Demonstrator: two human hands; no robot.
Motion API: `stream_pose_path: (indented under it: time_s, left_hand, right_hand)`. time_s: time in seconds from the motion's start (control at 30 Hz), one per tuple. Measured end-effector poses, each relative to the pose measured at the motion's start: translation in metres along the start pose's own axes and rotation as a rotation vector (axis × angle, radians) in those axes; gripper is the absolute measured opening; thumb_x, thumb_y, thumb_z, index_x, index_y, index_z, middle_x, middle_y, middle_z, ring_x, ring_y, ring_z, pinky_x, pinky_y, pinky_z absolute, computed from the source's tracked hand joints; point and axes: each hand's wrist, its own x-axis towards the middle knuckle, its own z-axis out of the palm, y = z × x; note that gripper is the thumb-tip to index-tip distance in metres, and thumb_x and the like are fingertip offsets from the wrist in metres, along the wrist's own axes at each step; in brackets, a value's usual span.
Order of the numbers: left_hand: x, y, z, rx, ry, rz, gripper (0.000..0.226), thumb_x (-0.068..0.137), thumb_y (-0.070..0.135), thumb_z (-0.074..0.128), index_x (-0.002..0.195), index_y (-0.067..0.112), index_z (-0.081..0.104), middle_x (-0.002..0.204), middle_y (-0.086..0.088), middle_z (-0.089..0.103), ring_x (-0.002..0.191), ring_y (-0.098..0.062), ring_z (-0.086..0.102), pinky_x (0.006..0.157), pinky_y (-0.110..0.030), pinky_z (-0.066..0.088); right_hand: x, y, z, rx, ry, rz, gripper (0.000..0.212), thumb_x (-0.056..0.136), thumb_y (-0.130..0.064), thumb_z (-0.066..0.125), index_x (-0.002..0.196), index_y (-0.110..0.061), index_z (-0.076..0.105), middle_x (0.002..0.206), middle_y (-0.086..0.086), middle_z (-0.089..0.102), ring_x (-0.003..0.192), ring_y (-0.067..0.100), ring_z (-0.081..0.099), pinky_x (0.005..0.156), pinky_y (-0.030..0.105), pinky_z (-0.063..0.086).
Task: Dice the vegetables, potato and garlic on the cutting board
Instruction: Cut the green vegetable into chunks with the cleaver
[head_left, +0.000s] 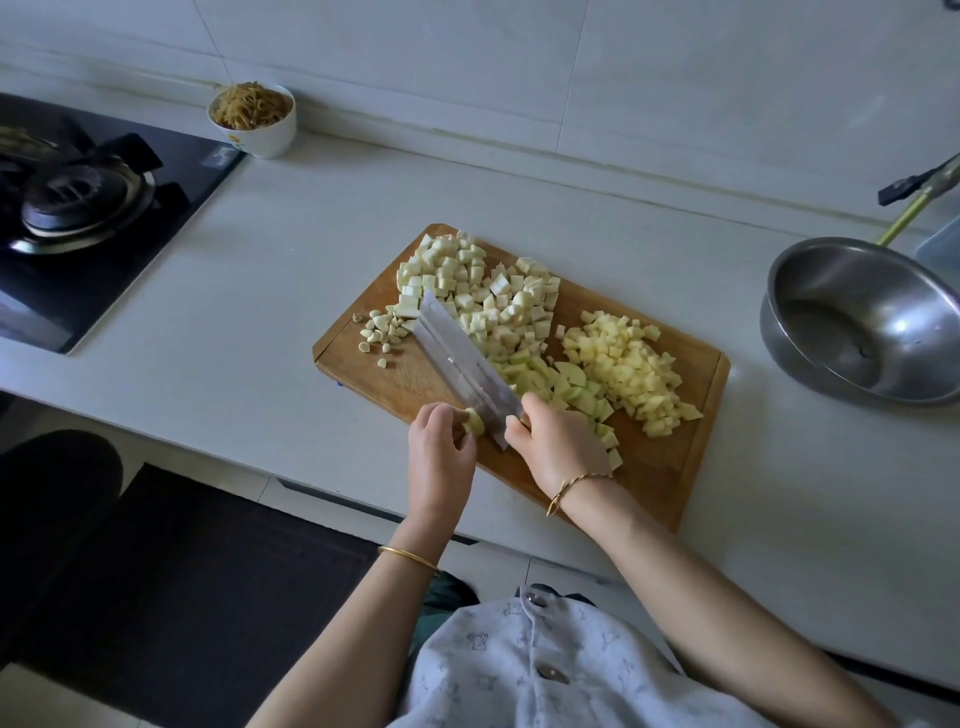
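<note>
Gripping the handle of a broad, rectangular steel cleaver (462, 358), the right hand (558, 444) has its fingers curled tight round it; the handle is hidden inside the fist. The blade runs away from that hand across the board. The left hand (441, 447) sits just to the left of the right one, its curled fingertips pinching a small pale green vegetable stub (474, 422) that touches the flat of the blade near its heel. Both hands are over the near edge of a rectangular wooden cutting board (670, 467). Just beyond the right hand lies a loose heap of pale green vegetable slices (558, 382), and further to its right sits a mound of small yellow potato dice (631, 371). Well beyond both hands, a large pile of white vegetable cubes (467, 280) fills the board's far end, and cream garlic pieces (382, 332) are scattered left of the blade's tip. A thin gold bangle (408, 558) circles each wrist. Off the board, far to the right of the right hand, a round stainless steel bowl (862, 322) stands on the pale worktop (260, 312). Far beyond the left hand are a white cup (254, 122) of brown shreds and a black gas hob (78, 208).
</note>
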Motion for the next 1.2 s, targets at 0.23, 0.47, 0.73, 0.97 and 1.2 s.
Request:
stream_pose_path:
  time_s: [0.23,0.47,0.73,0.97,1.2]
  left_hand:
    - [-0.001,-0.001,0.0,-0.021,-0.004,-0.003,0.012,0.081,0.001,0.068,0.09,0.005,0.061,0.098,-0.001,0.054,0.087,-0.018,0.056,0.078,-0.021,0.051]
    - [0.0,0.0,0.0,-0.033,0.007,-0.022,0.012,0.081,-0.001,0.068,0.087,0.005,0.06,0.096,0.0,0.052,0.084,-0.016,0.056,0.075,-0.016,0.049]
    - [0.001,-0.001,-0.001,-0.029,0.022,0.002,0.009,0.082,0.001,0.069,0.081,0.004,0.06,0.094,0.0,0.054,0.081,-0.018,0.057,0.074,-0.027,0.053]
    - [0.0,0.001,-0.003,-0.036,0.012,-0.014,0.009,0.082,0.003,0.07,0.082,0.006,0.061,0.093,0.001,0.054,0.08,-0.015,0.057,0.071,-0.014,0.048]
    - [0.001,0.004,-0.005,-0.04,0.021,-0.056,0.012,0.081,0.002,0.071,0.086,0.003,0.061,0.09,-0.003,0.054,0.073,0.001,0.048,0.068,-0.001,0.039]
  right_hand:
    - [0.001,0.004,-0.003,0.104,0.06,0.022,0.035,0.099,-0.031,0.04,0.07,-0.017,0.027,0.06,0.002,0.039,0.057,0.025,0.038,0.047,0.032,0.022]
    - [-0.005,-0.001,-0.011,0.034,0.048,-0.01,0.029,0.1,-0.032,0.039,0.078,-0.013,0.033,0.06,0.001,0.04,0.05,0.018,0.033,0.045,0.031,0.021]
    - [0.0,-0.005,0.001,0.013,0.018,-0.004,0.026,0.1,-0.031,0.039,0.081,-0.014,0.035,0.061,-0.001,0.038,0.059,0.023,0.041,0.045,0.03,0.023]
    - [0.003,0.001,0.001,0.111,0.052,0.049,0.034,0.099,-0.031,0.04,0.07,-0.017,0.029,0.06,0.001,0.04,0.061,0.026,0.042,0.046,0.031,0.023]
    - [-0.006,0.0,-0.007,0.104,0.055,0.008,0.039,0.098,-0.031,0.041,0.065,-0.021,0.022,0.06,0.0,0.038,0.056,0.022,0.036,0.046,0.031,0.022]
